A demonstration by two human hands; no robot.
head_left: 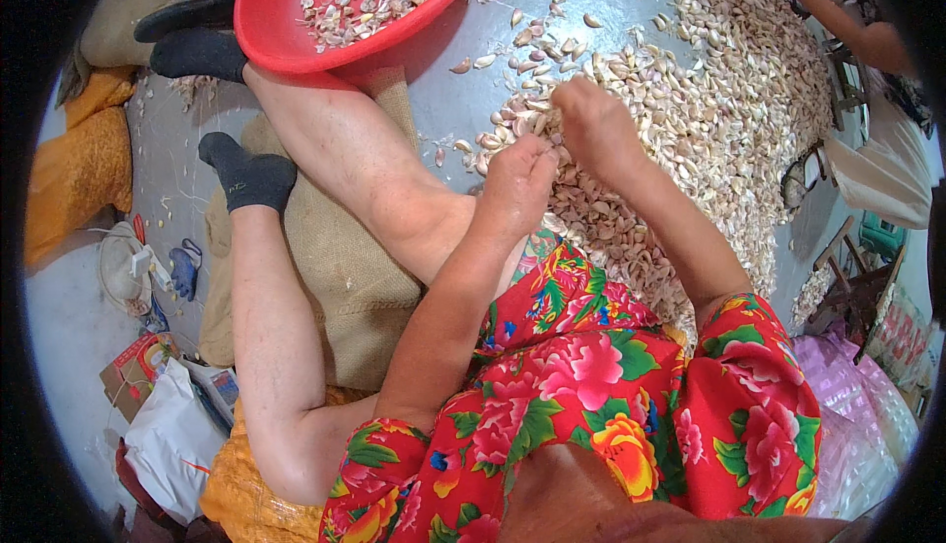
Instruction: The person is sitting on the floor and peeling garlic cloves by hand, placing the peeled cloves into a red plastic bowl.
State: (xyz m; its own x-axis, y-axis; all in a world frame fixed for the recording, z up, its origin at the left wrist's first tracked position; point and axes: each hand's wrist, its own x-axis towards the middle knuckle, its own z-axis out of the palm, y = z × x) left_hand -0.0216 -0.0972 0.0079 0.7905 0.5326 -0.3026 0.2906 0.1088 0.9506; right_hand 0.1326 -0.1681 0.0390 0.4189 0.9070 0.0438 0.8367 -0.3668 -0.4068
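Person's L hand (520,180) fisted, forearm angled up; R hand (596,129) curled just beside it, fingers bent. Can't tell if either's gripping anything. Papery, curved garlic cloves (729,100) heaped below & R of hands; smooth, round red basin (271,26) up L w/ more.

The garlic cloves (739,100) are cream, tinged pinkish purple. The basin (271,11) is plain red. Bright red clothing (581,366) carries pink, yellow and orange flowers with green leaves and blue touches. The socks (261,180) are dark grey, the woven sacking (360,257) tan, the floor (439,70) bluish grey.
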